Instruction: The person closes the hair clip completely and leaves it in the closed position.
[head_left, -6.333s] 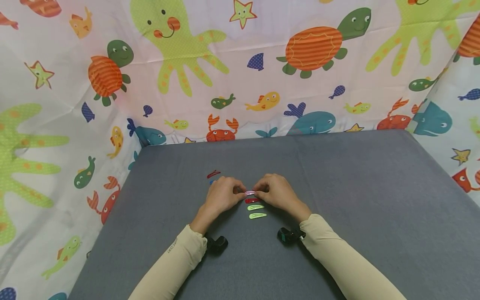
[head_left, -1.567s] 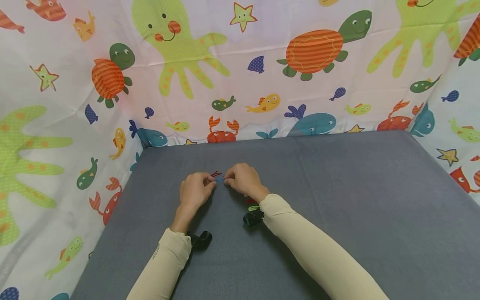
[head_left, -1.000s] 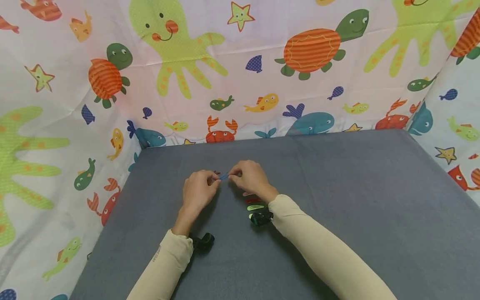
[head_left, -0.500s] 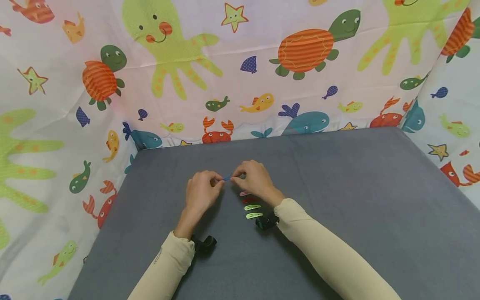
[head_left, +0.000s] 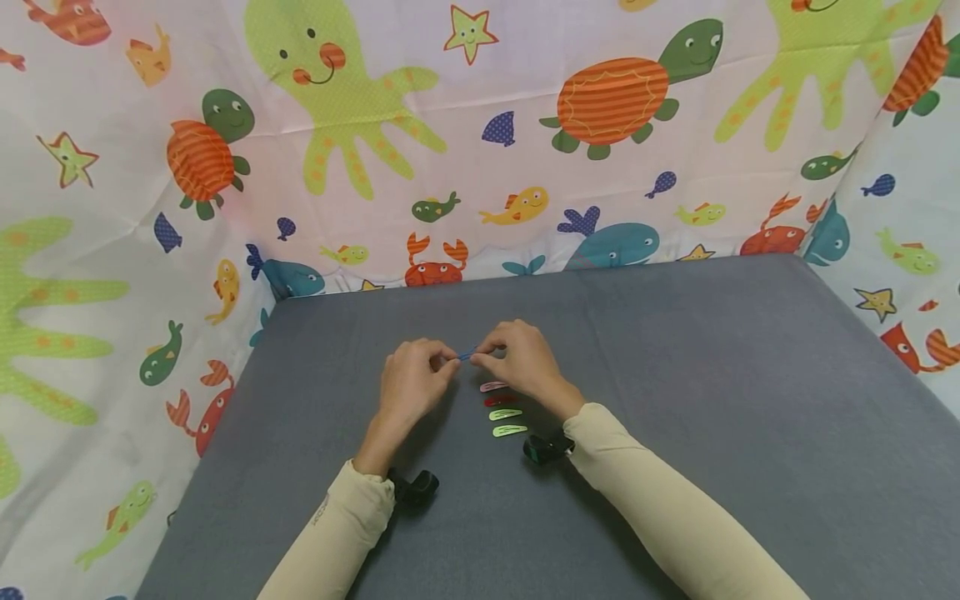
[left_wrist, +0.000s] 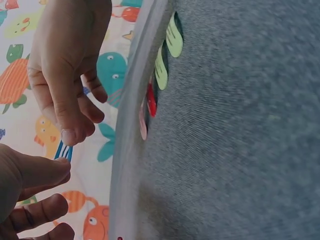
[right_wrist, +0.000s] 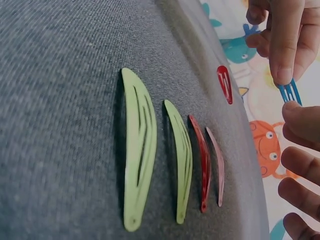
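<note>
A blue snap hair clip [head_left: 467, 355] is pinched at both ends, raised above the cloth beyond the row of clips. My left hand [head_left: 412, 379] grips its left end between thumb and index finger; my right hand [head_left: 525, 358] pinches the right end. Below them lie a pink hair clip [head_left: 492, 387], a red hair clip [head_left: 498, 401] and two light green hair clips [head_left: 510, 431], lined up one under another. Another red hair clip [right_wrist: 224, 85] lies apart near the back in the right wrist view; the left hand hides it in the head view.
Grey cloth [head_left: 675, 400] covers the table. A curtain [head_left: 510, 167] printed with sea animals hangs behind it and along both sides. Black wrist cameras [head_left: 547, 448] sit under both sleeves, the right one close beside the lower green clip.
Earlier both hands held the pink clip at the top of the row. They then took the blue clip from the back left, raised it and brought it rightward toward the row.
</note>
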